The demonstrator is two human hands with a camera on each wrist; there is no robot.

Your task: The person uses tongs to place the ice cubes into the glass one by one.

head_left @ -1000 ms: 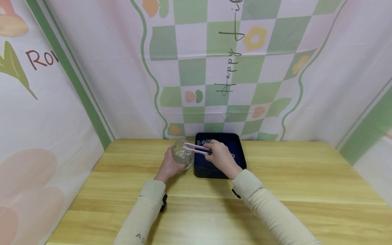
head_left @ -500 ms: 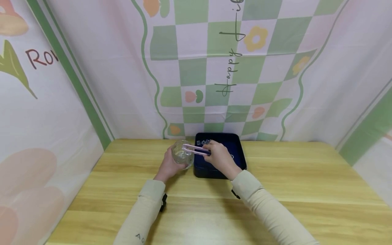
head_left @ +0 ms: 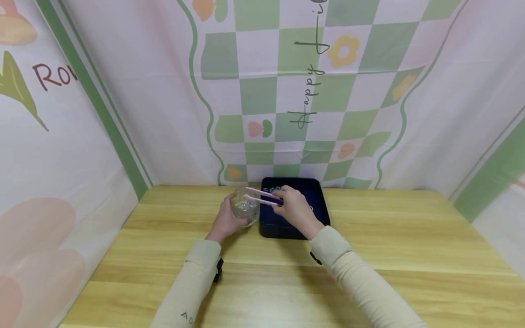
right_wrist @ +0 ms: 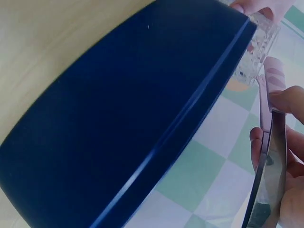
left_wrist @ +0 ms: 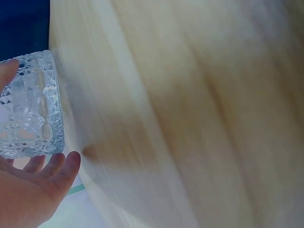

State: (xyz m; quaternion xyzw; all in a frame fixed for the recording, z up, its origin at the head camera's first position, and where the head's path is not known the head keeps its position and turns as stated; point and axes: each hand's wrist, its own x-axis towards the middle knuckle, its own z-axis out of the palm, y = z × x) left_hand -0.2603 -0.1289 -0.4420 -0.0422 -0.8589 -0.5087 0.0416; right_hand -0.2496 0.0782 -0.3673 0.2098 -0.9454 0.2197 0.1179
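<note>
My left hand grips a clear glass cup, fingers on one side and thumb on the other. The cut pattern of the cup's wall shows in the left wrist view. My right hand holds tongs with metal arms and pale pink ends. Their two tips are spread apart over the cup's mouth, with nothing seen between them. Something clear and shiny lies inside the cup. Right of it stands a dark blue square tray, partly under my right hand. Small clear pieces lie in its back left corner.
A small white ring-shaped mark or object shows in the tray beside my right wrist. Behind the wooden table hangs a checkered green and white cloth, close to the tray's back edge.
Half a second ago the tong tips were close together at the cup's mouth; now they are apart, the upper arm raised. The cup, left hand and tray have stayed in place.
</note>
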